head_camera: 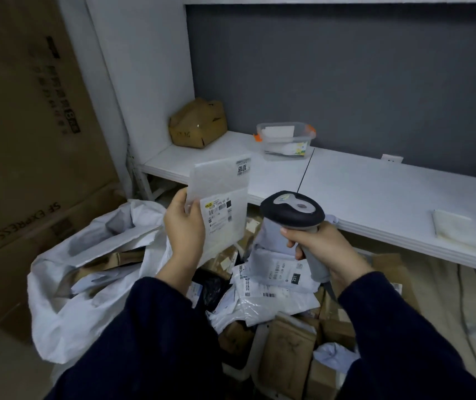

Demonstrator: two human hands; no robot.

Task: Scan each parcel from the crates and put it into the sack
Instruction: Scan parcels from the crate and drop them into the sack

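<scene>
My left hand (184,226) grips a flat white padded parcel (222,183) by its left edge and holds it upright, its shipping label facing me. My right hand (320,246) grips the handle of a grey and black barcode scanner (293,210), whose head sits just right of the parcel's label. Below both hands lies a heap of white poly mailers (277,281) and brown cardboard parcels (288,356). An open white woven sack (66,284) stands at the lower left with several parcels inside it.
A white table (375,194) runs behind the heap, bearing a brown cardboard box (197,124), a clear plastic tub (285,140) and a folded cloth (453,226). Tall cardboard cartons (23,140) fill the left side. A grey wall panel is behind.
</scene>
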